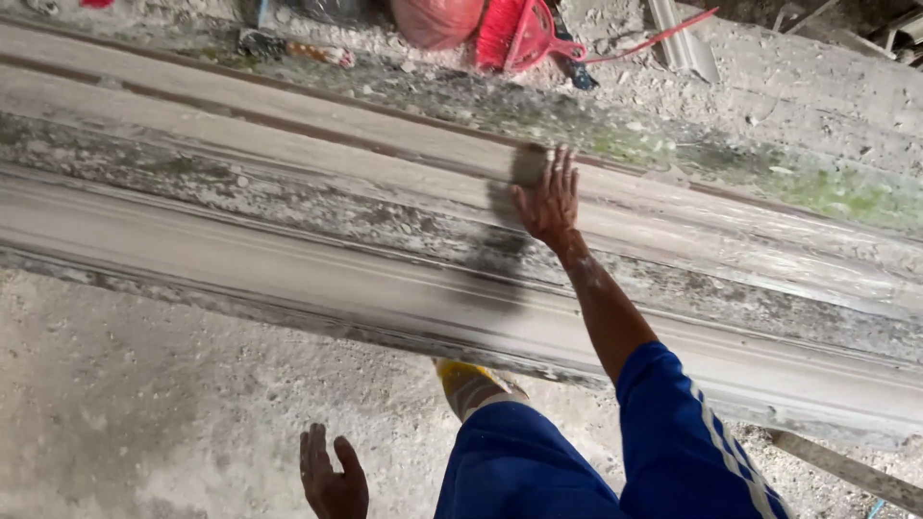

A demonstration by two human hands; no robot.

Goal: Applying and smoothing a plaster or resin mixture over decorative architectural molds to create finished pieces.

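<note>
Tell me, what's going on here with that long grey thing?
A person is leaning over a long moulded plaster cornice lying on a dusty floor. Their right hand presses a small dark pad, perhaps a sanding block, flat against its upper ridge. Their left hand hangs open and empty near the floor. A red broom and dustpan lie behind the cornice.

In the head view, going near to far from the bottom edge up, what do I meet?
Left hand → yellow shoe → long moulded plaster cornice → right hand pressing a dark pad → red dustpan.
</note>
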